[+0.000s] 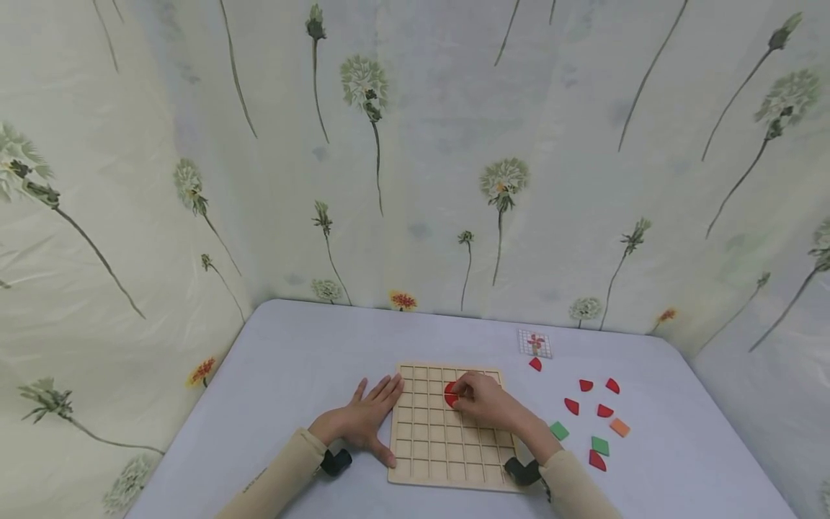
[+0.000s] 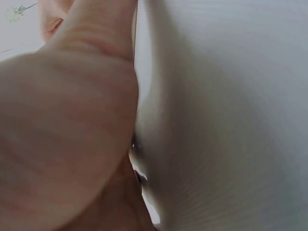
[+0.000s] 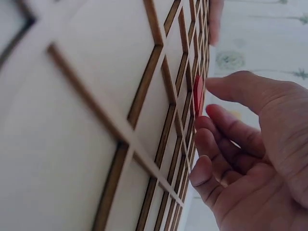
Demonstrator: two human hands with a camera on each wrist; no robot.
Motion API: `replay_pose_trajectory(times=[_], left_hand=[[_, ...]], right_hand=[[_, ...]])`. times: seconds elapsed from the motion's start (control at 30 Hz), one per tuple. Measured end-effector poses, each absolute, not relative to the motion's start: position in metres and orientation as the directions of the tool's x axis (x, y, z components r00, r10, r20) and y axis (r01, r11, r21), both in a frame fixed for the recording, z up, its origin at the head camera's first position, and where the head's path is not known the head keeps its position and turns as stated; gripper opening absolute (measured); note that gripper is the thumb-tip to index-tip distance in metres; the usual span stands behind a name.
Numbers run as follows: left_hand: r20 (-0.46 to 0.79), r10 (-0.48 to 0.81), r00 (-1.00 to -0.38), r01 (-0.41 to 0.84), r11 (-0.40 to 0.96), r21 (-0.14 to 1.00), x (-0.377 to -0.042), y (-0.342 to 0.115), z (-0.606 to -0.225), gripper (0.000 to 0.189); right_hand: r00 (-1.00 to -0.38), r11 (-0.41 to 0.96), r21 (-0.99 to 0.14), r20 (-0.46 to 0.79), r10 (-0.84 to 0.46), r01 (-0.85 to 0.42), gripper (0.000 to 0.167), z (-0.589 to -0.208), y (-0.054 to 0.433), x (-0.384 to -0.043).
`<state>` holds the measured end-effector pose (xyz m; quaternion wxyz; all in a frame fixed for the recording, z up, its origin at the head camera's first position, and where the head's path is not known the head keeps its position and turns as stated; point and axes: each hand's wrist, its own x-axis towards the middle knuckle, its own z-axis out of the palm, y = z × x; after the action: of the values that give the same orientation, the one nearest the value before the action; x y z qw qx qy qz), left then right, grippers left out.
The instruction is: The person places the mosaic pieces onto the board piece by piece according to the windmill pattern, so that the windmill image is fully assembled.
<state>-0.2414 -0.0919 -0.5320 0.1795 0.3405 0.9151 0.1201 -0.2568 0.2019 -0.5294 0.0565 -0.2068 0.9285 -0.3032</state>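
Currently, the right hand is curving its thumb and forefinger onto a red piece in the upper cells of the wooden grid board, at lower centre of the frame; the two tips are apparently pinching its edges. The fingers are partly covering the red shape, so one piece or two adjoining ones cannot be told. The left hand is lying flat, fingers spread, touching the board's left edge and seemingly bracing it. At lower right, loose red quarter-circle pieces, green squares and an orange square are lying on the table; a pattern card is lying above them. Judging by the pose, the operator is seating the red piece. The next move is probably calling for aligning it with the cell ridges, pressing it level, then releasing it.
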Motion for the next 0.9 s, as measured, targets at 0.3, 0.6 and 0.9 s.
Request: replay_pose_trajectory(times=[0.3, 0.6, 0.9], left_hand=[[-0.249, 0.673, -0.696, 0.581, 0.732, 0.355, -0.24, -0.092, -0.531, 0.134], [-0.25, 0.665, -0.704, 0.569, 0.739, 0.361, -0.24, -0.091, -0.532, 0.134], [-0.243, 0.668, -0.703, 0.573, 0.735, 0.362, -0.238, -0.092, -0.531, 0.134]], right_hand=[[-0.949, 0.732, -0.624, 0.05, -0.311, -0.273, 0.011, -0.522, 0.221, -0.237], [-0.984, 0.803, -0.579, -0.005, -0.176, -0.141, 0.014, -0.513, 0.251, -0.202], [-0.996, 0.866, -0.498, -0.087, -0.006, 0.038, 0.02, -0.509, 0.298, -0.166]])
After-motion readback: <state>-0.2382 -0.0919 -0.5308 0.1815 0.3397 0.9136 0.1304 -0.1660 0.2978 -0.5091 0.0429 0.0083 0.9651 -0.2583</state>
